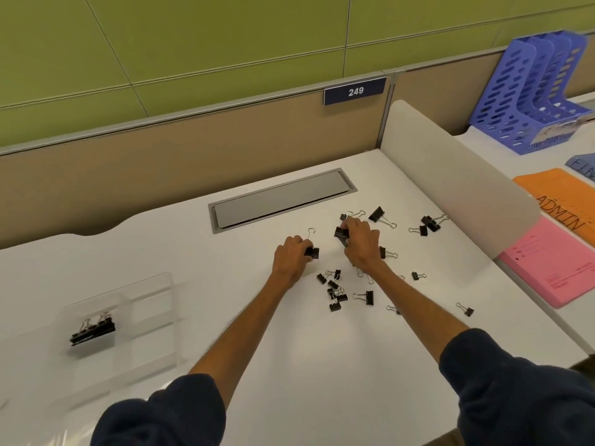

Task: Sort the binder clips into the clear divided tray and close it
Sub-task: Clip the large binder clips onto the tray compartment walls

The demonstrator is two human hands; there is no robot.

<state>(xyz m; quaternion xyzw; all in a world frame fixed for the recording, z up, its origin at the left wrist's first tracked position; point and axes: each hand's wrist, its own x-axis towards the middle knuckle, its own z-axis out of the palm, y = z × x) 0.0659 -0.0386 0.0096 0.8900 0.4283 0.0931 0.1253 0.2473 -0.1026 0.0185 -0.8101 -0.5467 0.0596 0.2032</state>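
Observation:
Several black binder clips (335, 289) of different sizes lie scattered on the white desk around my hands. My left hand (291, 257) grips one large clip (311, 251) whose wire handle points away from me. My right hand (360, 241) holds large black clips (341, 234) just right of it. The clear divided tray (145, 304) sits open at the left of the desk, with several large clips (93, 329) in its left compartment. The tray's clear lid is blurred and hard to make out.
A grey cable hatch (280, 199) is set into the desk behind my hands. A white divider panel (450, 175) bounds the desk on the right. Beyond it lie pink (553, 262) and orange folders (566, 201) and a blue file rack (534, 91).

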